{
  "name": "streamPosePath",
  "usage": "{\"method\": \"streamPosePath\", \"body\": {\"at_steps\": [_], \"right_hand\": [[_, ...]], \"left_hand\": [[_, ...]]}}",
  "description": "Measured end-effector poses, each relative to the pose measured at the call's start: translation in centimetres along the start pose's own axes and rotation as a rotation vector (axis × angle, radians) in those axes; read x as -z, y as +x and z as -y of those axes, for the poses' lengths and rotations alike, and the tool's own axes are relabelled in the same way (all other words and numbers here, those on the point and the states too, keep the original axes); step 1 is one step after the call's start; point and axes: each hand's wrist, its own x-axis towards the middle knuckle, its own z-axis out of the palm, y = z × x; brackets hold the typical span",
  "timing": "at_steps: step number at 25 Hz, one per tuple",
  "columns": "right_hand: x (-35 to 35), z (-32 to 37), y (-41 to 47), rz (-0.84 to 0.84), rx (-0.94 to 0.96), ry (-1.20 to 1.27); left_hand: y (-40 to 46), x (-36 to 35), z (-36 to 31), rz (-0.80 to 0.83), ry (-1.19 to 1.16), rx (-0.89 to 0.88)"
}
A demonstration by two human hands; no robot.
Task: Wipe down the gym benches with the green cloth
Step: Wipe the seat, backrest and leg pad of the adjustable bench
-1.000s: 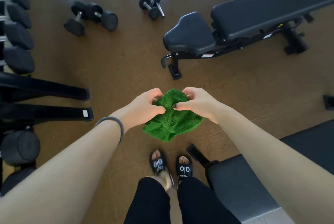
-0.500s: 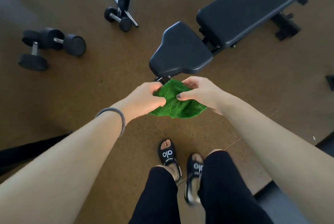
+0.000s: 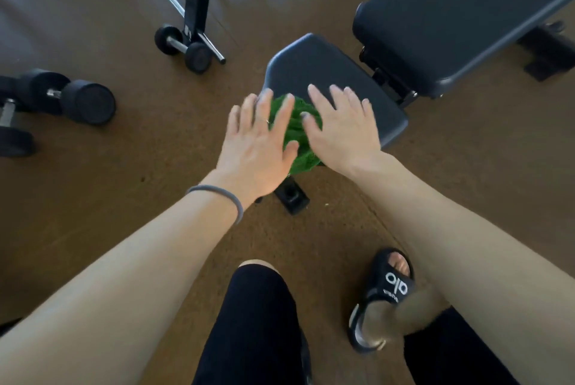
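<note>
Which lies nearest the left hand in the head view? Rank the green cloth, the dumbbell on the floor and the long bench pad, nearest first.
1. The green cloth, bunched on the seat pad, beside and partly under the left hand.
2. The dumbbell, on the floor at far left.
3. The long bench pad, up at right, past the seat pad.

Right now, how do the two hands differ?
The left hand wears a grey band at the wrist and a thin ring; the right hand shows neither. The left hand lies at the near corner of the seat pad, partly beyond its edge; the right hand lies wholly over the pad. Both are spread flat, fingers straight, with the green cloth bunched between and under them.
</note>
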Motion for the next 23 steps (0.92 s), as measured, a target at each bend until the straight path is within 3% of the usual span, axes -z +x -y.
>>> {"method": "streamPosePath", "body": {"at_steps": [6, 9, 12, 16, 18, 23], "right_hand": [[-4.6, -6.6, 2.9, -0.377, -0.054, -0.116], [-5.1, -6.3, 3.2, -0.537, -0.064, -0.086], [-5.2, -6.4, 3.1, -0.524, -0.054, -0.083], [-5.3, -6.1, 3.0, -0.571, -0.071, -0.072], [-5.5, -6.1, 3.2, -0.615, -0.082, -0.073], [-5.6, -6.2, 3.4, -0.670, -0.078, -0.073]], "left_hand": [[5.1, -6.6, -1.5, -0.249, 0.011, -0.048], [9.1, -5.5, -0.9, -0.243, -0.035, -0.093], [9.7, -4.8, -1.6, -0.236, -0.064, -0.074], [2.9, -7.3, -1.2, -0.292, -0.028, -0.241], [4.8, -6.8, -0.2, -0.280, -0.029, -0.282], [11.5, -4.5, -1.9, -0.259, -0.046, -0.114]]}}
